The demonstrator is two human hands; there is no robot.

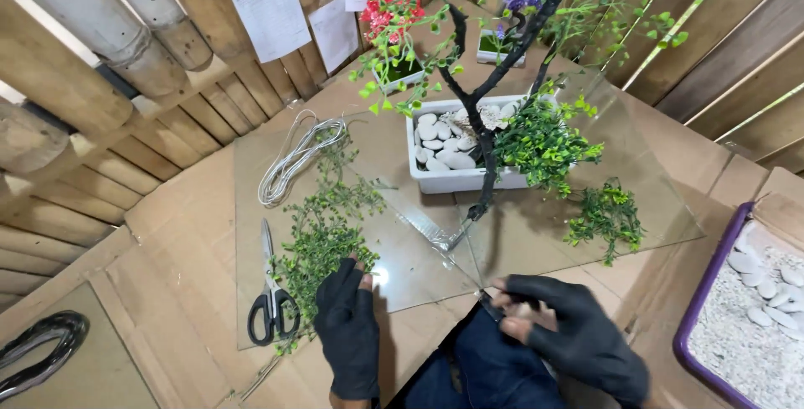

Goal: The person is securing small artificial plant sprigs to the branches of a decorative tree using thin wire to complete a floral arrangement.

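The gloved right hand (578, 334) pinches a small dark piece I cannot identify while the left hand (347, 325) lies open-fingered on loose green sprigs (322, 237) beside black-handled scissors (270, 304), seemingly mid-assembly, needing careful placement.

A wall of thick bamboo poles (126, 32) fills the view from nine to eleven o'clock, with white paper sheets (270, 9) pinned to it near twelve. Wooden slat panels (737, 49) close the corner from one to three o'clock. Flattened brown cardboard (180, 250) covers the counter at the centre and toward seven o'clock. Soft, even light falls across everything, with faint reflections at the centre.
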